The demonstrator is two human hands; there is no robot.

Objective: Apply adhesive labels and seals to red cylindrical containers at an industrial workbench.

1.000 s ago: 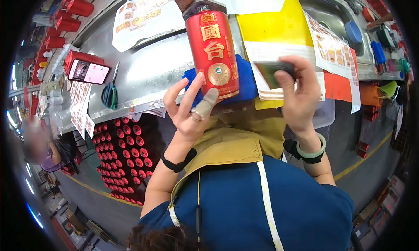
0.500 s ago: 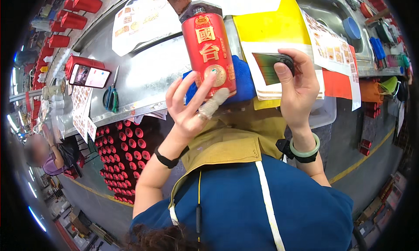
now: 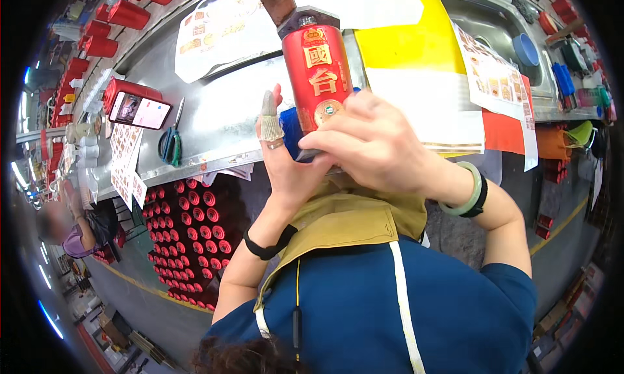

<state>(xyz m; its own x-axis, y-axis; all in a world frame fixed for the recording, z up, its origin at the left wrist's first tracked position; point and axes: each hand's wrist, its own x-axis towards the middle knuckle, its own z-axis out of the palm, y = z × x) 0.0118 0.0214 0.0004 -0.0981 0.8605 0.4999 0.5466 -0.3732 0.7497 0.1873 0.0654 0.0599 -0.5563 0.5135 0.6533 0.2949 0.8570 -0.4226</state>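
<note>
The red bottle (image 3: 317, 65) with gold lettering lies near the front edge of the metal tabletop (image 3: 211, 110), its neck up against a dark metal piece (image 3: 311, 13) and its base toward the person, with a blue cloth (image 3: 290, 123) beside and partly behind its lower end. The right hand (image 3: 383, 140) crosses over that lower end, fingers curled in; from here I can't tell whether it grips anything. The left hand (image 3: 291, 169) stands just left of the base, spread open, a pale finger cover (image 3: 272, 123) on one raised finger and its thumb reaching toward the right hand's fingertips.

Over to the left, a phone (image 3: 140, 110) leans on a red container (image 3: 123, 88), and dark-handled scissors (image 3: 170, 145) lie near it. To the right of the bottle, white sheets (image 3: 422, 107) sit on a yellow sheet (image 3: 406, 45), and a blue bowl (image 3: 525, 49) rests by the sink (image 3: 465, 13). Below the tabletop on the left, I see rows of red round tops (image 3: 188, 231). Farther left, another person in purple (image 3: 78, 244) sits.
</note>
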